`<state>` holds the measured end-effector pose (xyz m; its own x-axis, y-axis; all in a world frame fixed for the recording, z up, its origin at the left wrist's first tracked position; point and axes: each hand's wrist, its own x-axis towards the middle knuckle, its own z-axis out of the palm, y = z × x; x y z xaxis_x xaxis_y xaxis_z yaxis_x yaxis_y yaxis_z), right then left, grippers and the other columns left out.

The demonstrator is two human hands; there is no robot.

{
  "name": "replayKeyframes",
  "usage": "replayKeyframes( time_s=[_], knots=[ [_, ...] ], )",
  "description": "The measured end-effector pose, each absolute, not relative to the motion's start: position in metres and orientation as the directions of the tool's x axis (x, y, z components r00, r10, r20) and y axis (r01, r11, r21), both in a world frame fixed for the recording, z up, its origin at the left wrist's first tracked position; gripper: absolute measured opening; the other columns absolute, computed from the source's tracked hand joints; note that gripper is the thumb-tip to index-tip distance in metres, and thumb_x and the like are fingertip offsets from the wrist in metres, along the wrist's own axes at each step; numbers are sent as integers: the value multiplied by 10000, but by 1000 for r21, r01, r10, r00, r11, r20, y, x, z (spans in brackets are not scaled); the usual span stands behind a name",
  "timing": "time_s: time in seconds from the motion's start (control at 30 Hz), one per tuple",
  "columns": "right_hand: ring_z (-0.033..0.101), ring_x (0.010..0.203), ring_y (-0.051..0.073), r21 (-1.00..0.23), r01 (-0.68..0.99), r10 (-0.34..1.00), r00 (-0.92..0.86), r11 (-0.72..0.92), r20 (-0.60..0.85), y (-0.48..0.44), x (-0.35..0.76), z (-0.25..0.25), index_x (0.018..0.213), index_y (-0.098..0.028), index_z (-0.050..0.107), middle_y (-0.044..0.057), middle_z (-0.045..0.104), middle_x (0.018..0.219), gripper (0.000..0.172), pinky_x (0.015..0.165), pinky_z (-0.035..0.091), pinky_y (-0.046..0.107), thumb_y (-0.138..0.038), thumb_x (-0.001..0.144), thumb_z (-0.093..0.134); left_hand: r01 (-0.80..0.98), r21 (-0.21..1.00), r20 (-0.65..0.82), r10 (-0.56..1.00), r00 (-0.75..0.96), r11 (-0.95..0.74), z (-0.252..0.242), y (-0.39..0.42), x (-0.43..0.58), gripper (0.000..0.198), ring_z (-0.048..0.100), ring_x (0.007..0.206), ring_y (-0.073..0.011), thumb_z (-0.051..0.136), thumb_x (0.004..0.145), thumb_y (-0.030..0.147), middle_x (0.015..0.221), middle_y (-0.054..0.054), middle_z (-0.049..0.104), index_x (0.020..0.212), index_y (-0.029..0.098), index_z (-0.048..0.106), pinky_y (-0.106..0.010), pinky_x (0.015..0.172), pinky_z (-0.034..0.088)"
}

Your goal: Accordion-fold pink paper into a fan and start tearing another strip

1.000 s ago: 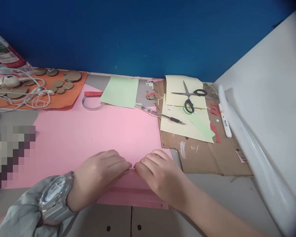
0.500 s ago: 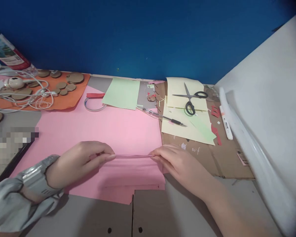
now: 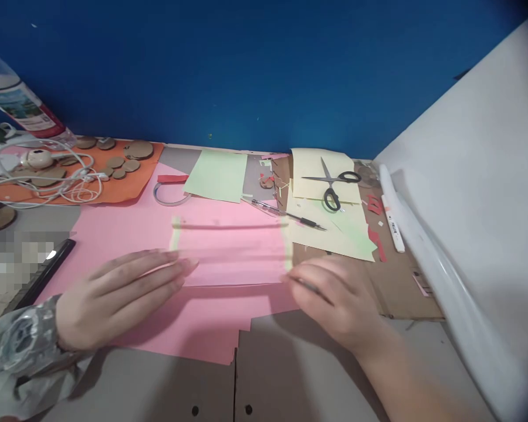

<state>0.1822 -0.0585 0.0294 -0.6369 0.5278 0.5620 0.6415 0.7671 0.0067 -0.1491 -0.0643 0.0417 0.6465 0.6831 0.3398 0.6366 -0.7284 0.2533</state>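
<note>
A creased piece of pink paper (image 3: 233, 249) with pale yellow-green strips along its left and right edges is held above a larger pink sheet (image 3: 114, 228). Its outline is partly smeared by motion. My left hand (image 3: 127, 293) has its fingers stretched out side by side, the tips against the paper's left edge. My right hand (image 3: 330, 290) is closed, with thumb and finger pinching the lower right corner of the creased paper. The right hand's other fingers are curled in.
Behind lie a light green sheet (image 3: 217, 174), a pen (image 3: 286, 214), scissors (image 3: 332, 181) on pale yellow paper (image 3: 308, 225), and a white marker (image 3: 393, 225). Cardboard discs (image 3: 138, 150), earphones (image 3: 77, 181) and a bottle (image 3: 30, 111) stand left. A white panel (image 3: 475, 176) bounds the right.
The pink paper, pinched at a thin fold by both hands before, now shows a broad face with pale edge strips. My left fingers have straightened; the right hand still pinches the paper.
</note>
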Motion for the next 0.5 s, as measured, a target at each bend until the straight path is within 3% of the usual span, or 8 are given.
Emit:
replayKeyframes(
  time_s=[0.1, 0.17, 0.3, 0.37, 0.5],
  knots=[
    [531, 925, 187, -36, 612, 594, -748, 790, 296, -57, 174, 17, 819, -181, 591, 55, 632, 927, 214, 823, 449, 347, -4, 829, 473, 640, 94, 261, 640, 723, -762, 24, -60, -158, 376, 569, 1085, -187, 339, 897, 96, 1130, 9, 668, 1109, 292, 581, -390, 967, 420],
    [513, 936, 183, -99, 624, 630, -752, 775, 193, -56, 170, 13, 837, -170, 585, 61, 609, 956, 210, 826, 442, 338, -7, 838, 453, 668, 43, 188, 663, 725, -743, 20, -58, -161, 319, 571, 1024, -208, 380, 888, 151, 1077, 1, 674, 1083, 286, 592, -388, 908, 424],
    [488, 956, 183, -190, 662, 685, -720, 725, 106, -54, 169, 14, 903, -170, 578, 63, 577, 1000, 209, 830, 431, 334, -21, 846, 444, 670, 11, 90, 668, 739, -742, 29, -59, -146, 359, 515, 1056, -254, 514, 842, 290, 1134, -49, 620, 1197, 236, 534, -409, 886, 388],
    [486, 952, 181, -215, 671, 698, -711, 710, 87, -54, 169, 16, 912, -178, 578, 58, 574, 1001, 215, 816, 431, 325, -24, 849, 441, 602, -23, 147, 593, 791, -798, 31, -58, -128, 315, 517, 1032, -249, 514, 858, 294, 1126, -39, 620, 1168, 245, 545, -412, 875, 378],
    [497, 922, 172, -250, 676, 708, -703, 693, 61, -53, 171, 18, 909, -182, 576, 56, 577, 990, 182, 793, 427, 310, -52, 854, 462, 662, -9, 181, 650, 739, -750, 23, -51, -96, 197, 547, 931, -226, 513, 860, 226, 1018, -54, 620, 1045, 207, 579, -380, 802, 428]
  ],
)
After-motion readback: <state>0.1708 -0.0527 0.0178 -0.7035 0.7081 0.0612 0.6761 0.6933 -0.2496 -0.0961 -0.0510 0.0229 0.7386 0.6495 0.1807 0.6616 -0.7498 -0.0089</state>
